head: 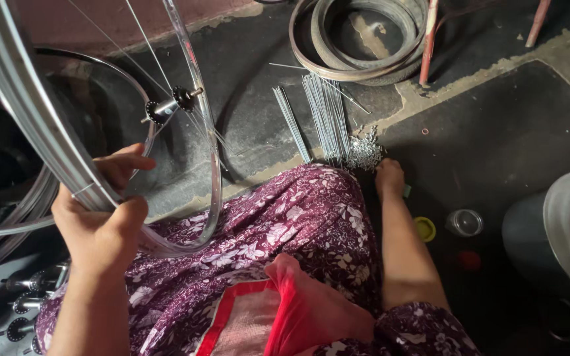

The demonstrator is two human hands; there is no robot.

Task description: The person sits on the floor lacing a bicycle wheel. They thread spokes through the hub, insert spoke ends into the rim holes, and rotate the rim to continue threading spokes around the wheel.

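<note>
Lap: purple flowered cloth (298, 224) with a red fold (298, 310) lay nearest, low in the middle.
Left hand: left hand (100, 217) was closed around a shiny metal wheel rim (28, 112) at near left, fingers curled over its edge and thumb behind it.
Wheel: spokes ran from the rim to a hub (169, 104) above the hand; more hubs (31, 296) lay at the near left corner.
Right hand: right hand (389, 177) reached down to the floor beside a heap of small metal nipples (364, 153); its fingers were hidden, so I could not tell their spread.
Spokes: a loose bundle of spokes (328, 118) lay just beyond the heap.
Right side: yellow cap (425, 229), small jar (464, 223), grey drum (562, 244).
Far: tyres (364, 39) lay coiled at the top.
</note>
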